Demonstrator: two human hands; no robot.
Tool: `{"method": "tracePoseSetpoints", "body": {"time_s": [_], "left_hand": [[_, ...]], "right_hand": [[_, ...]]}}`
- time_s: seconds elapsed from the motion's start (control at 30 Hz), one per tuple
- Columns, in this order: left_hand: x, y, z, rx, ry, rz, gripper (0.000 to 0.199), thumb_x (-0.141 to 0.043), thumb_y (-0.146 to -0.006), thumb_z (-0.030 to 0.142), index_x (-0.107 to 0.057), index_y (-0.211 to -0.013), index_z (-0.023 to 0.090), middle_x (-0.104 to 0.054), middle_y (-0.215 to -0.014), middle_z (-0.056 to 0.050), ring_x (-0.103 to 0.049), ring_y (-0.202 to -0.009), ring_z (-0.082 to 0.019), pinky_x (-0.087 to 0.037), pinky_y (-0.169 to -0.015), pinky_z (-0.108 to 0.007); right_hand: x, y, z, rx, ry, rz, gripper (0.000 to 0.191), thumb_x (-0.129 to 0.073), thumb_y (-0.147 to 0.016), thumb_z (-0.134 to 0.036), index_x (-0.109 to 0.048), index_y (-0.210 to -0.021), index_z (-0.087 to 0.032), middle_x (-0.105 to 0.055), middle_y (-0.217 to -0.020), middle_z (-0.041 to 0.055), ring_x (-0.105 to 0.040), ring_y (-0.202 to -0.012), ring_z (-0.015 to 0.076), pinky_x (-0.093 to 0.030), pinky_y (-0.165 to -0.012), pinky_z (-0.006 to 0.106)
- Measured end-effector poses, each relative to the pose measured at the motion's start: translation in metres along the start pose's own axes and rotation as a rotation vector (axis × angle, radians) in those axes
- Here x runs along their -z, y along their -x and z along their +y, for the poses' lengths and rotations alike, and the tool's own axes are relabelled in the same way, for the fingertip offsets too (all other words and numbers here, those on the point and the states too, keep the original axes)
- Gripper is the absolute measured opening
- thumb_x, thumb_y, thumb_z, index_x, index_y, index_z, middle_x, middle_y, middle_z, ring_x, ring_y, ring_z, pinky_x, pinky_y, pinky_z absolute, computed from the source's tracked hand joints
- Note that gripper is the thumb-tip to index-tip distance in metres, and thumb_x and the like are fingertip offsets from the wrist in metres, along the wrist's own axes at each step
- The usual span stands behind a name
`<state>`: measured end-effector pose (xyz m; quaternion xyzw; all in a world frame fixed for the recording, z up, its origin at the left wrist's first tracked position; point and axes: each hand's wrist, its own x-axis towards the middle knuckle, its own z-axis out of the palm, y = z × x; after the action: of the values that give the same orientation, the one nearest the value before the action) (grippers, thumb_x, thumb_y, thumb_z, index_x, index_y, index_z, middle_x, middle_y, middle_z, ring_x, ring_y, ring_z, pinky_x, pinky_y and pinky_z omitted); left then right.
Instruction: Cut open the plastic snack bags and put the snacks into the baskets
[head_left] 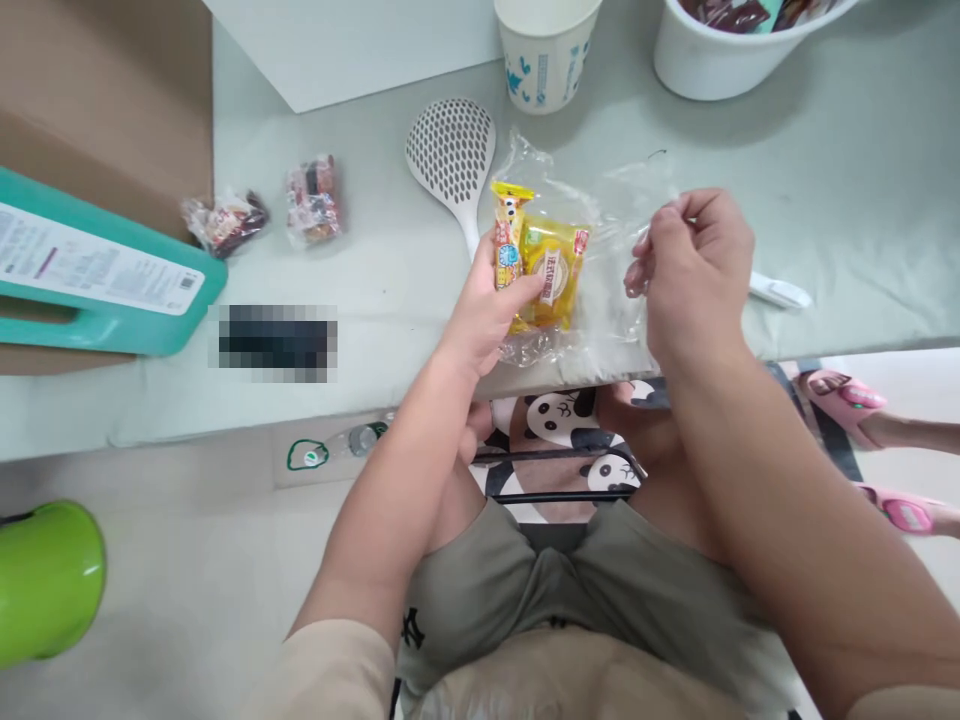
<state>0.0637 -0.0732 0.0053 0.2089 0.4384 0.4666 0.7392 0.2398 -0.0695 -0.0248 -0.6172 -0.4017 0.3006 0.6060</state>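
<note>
My left hand [499, 300] is closed around two snack packets and the clear plastic bag about them, thumb on top. One is a flat yellow snack packet [559, 265]; beside it stands a narrow yellow-and-orange packet [510, 225]. The clear plastic bag [611, 290] stretches from there to my right hand [697, 260], whose curled fingers pinch its right side. Just behind my left hand a white slotted skimmer [450, 150] lies on the table, part of its handle hidden. A white handle end [780, 292] sticks out past my right wrist.
A paper cup [547, 60] and a white tub of wrapped items [720, 60] stand at the back. Wrapped snacks [313, 200] lie left, near a teal container [112, 270] and a blurred dark object [277, 343]. Another person's feet in pink slippers [855, 392] show at right.
</note>
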Motion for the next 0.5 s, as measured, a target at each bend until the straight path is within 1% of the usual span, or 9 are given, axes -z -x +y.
{"method": "tracePoseSetpoints", "body": {"time_s": [0.07,0.13,0.23,0.27,0.3,0.33,0.4,0.47,0.5], "left_hand": [[0.001,0.002,0.005,0.035,0.003,0.008,0.074,-0.070,-0.085,0.012,-0.050,-0.150,0.041,-0.075,-0.127,-0.002,-0.064,-0.135,-0.034,-0.051,-0.114,-0.057],[0.002,0.004,0.007,0.045,0.001,0.012,0.073,-0.073,-0.082,0.011,-0.054,-0.146,0.041,-0.076,-0.123,-0.002,-0.065,-0.133,-0.036,-0.052,-0.112,-0.060],[0.004,0.004,0.008,0.003,-0.018,0.029,0.067,-0.075,-0.082,0.012,-0.059,-0.141,0.038,-0.078,-0.116,-0.002,-0.066,-0.131,-0.036,-0.054,-0.111,-0.060],[0.005,0.004,0.008,-0.015,-0.024,0.046,0.064,-0.075,-0.083,0.013,-0.060,-0.140,0.038,-0.078,-0.114,-0.002,-0.067,-0.131,-0.036,-0.055,-0.111,-0.060],[0.005,0.003,0.008,-0.032,-0.025,0.067,0.063,-0.075,-0.083,0.014,-0.060,-0.139,0.038,-0.078,-0.113,-0.001,-0.067,-0.130,-0.036,-0.056,-0.111,-0.059],[0.005,0.002,0.008,-0.047,-0.019,0.091,0.062,-0.075,-0.084,0.014,-0.060,-0.139,0.038,-0.079,-0.114,-0.001,-0.067,-0.130,-0.035,-0.056,-0.110,-0.057],[0.005,-0.001,0.008,-0.070,0.022,0.124,0.065,-0.076,-0.084,0.014,-0.058,-0.141,0.041,-0.079,-0.118,0.001,-0.068,-0.130,-0.033,-0.058,-0.110,-0.053],[0.003,-0.004,0.008,-0.079,0.077,0.126,0.072,-0.076,-0.084,0.013,-0.055,-0.144,0.046,-0.078,-0.123,0.002,-0.069,-0.131,-0.031,-0.060,-0.110,-0.049],[0.002,-0.005,0.009,-0.076,0.097,0.121,0.075,-0.076,-0.084,0.012,-0.053,-0.146,0.047,-0.078,-0.126,0.003,-0.069,-0.131,-0.030,-0.060,-0.109,-0.048]], "right_hand": [[0.000,-0.012,0.013,-0.040,-0.027,0.024,0.015,-0.056,-0.101,-0.029,-0.046,-0.091,-0.026,-0.055,-0.069,-0.0055,-0.042,-0.045,0.0068,-0.031,-0.045,0.026],[-0.002,-0.022,0.020,-0.097,-0.043,0.033,0.013,-0.053,-0.102,-0.029,-0.046,-0.092,-0.026,-0.054,-0.071,-0.0054,-0.041,-0.045,0.0065,-0.030,-0.045,0.026],[-0.005,-0.028,0.015,-0.168,-0.066,0.158,0.013,-0.053,-0.097,-0.016,-0.046,-0.093,-0.026,-0.053,-0.075,-0.0038,-0.042,-0.047,0.0069,-0.029,-0.043,0.026],[-0.005,-0.026,0.010,-0.154,-0.064,0.197,0.014,-0.054,-0.094,-0.013,-0.047,-0.094,-0.025,-0.054,-0.079,-0.0026,-0.046,-0.051,0.0072,-0.031,-0.044,0.025],[-0.006,-0.024,0.006,-0.123,-0.055,0.204,0.014,-0.055,-0.093,-0.013,-0.048,-0.096,-0.025,-0.055,-0.085,-0.0011,-0.052,-0.057,0.0079,-0.035,-0.046,0.025],[-0.006,-0.020,0.002,-0.094,-0.045,0.179,0.013,-0.056,-0.093,-0.016,-0.048,-0.099,-0.025,-0.057,-0.090,0.0003,-0.058,-0.063,0.0093,-0.038,-0.048,0.024],[-0.005,-0.009,0.000,-0.093,-0.034,0.040,0.018,-0.060,-0.094,-0.027,-0.049,-0.109,-0.027,-0.061,-0.095,0.0020,-0.066,-0.074,0.0137,-0.044,-0.052,0.025],[-0.003,0.004,0.002,-0.139,-0.027,-0.175,0.038,-0.069,-0.090,-0.034,-0.047,-0.121,-0.030,-0.064,-0.088,0.0005,-0.067,-0.071,0.0170,-0.045,-0.051,0.027],[-0.002,0.009,0.004,-0.138,-0.008,-0.275,0.047,-0.074,-0.087,-0.033,-0.047,-0.125,-0.030,-0.063,-0.080,-0.0017,-0.065,-0.065,0.0171,-0.046,-0.051,0.029]]}}
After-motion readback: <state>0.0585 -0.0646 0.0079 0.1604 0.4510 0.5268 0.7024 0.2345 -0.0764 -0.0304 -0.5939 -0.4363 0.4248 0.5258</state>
